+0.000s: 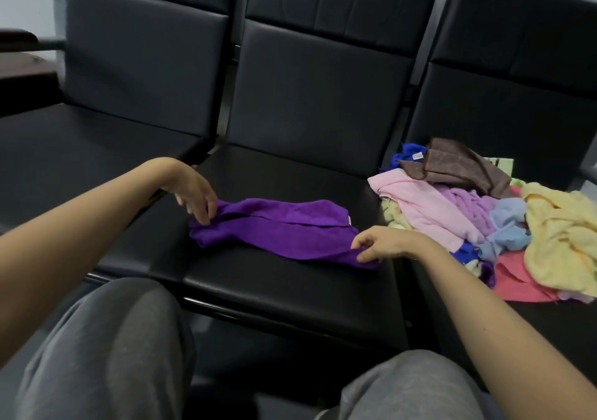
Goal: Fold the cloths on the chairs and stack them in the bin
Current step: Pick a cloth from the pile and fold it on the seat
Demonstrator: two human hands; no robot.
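Note:
A purple cloth (277,230) lies rumpled and stretched sideways across the seat of the middle black chair (290,290). My left hand (193,195) pinches its left end between thumb and fingers. My right hand (379,245) pinches its near right corner. On the right chair's seat (529,319) sits a loose heap of cloths (484,222): pink, lilac, light blue, yellow, coral, blue and a brown one on top. No bin is in view.
The left chair's seat (80,154) holds nothing. A dark wooden table edge (22,64) shows at far left. My knees in grey trousers (106,355) are close to the front edge of the chairs.

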